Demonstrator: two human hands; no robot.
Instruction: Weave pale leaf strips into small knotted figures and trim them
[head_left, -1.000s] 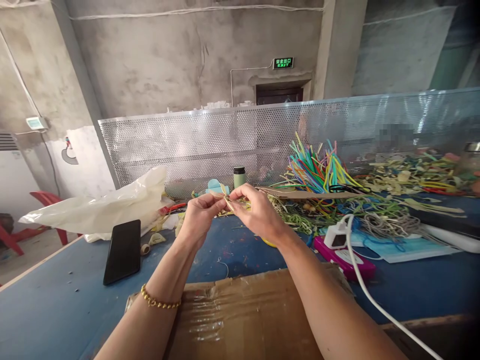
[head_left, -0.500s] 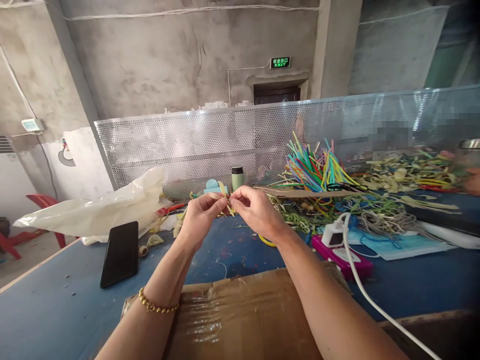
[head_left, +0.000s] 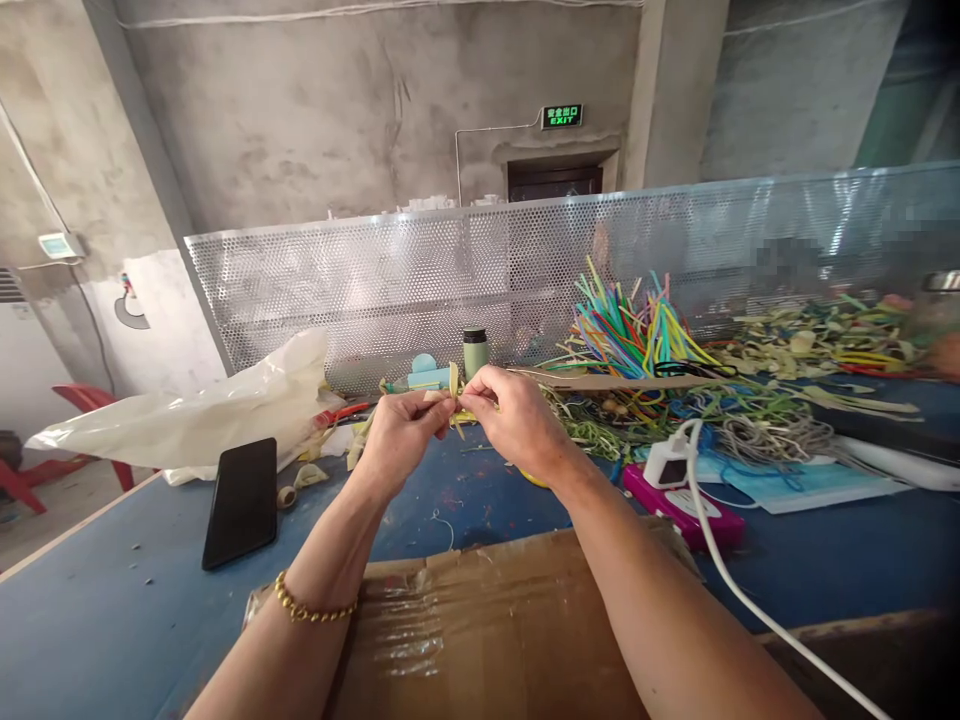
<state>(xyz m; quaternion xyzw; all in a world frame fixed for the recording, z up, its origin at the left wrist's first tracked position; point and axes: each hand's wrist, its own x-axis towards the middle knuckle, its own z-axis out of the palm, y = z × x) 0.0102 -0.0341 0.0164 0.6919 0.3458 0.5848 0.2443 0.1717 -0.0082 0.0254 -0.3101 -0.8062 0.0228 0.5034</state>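
Observation:
Both hands meet above the blue table, their fingertips pinched together around a small pale-yellow strip (head_left: 454, 380). My left hand (head_left: 401, 435) is closed on it from the left, thumb and forefinger pressed together. My right hand (head_left: 514, 420) pinches at the same spot from the right, fingers bent. The strip's narrow ends stick out above and below the fingertips; whether it is leaf, paper or husk I cannot make out. Just behind the hands stands a green bottle with a black lid (head_left: 475, 352). A light-blue item (head_left: 427, 375) lies behind the left fingers.
A flattened cardboard box (head_left: 480, 630) lies before me. Left are a black phone (head_left: 241, 505) and a plastic bag (head_left: 217, 410). To the right are colourful pipe cleaners (head_left: 630, 335), a magenta box (head_left: 686, 505) with a white charger and cable, and a blue mask (head_left: 817, 485).
The yellow strip has turned more upright between my fingertips. My hands stay in almost the same place, and the view has tilted slightly.

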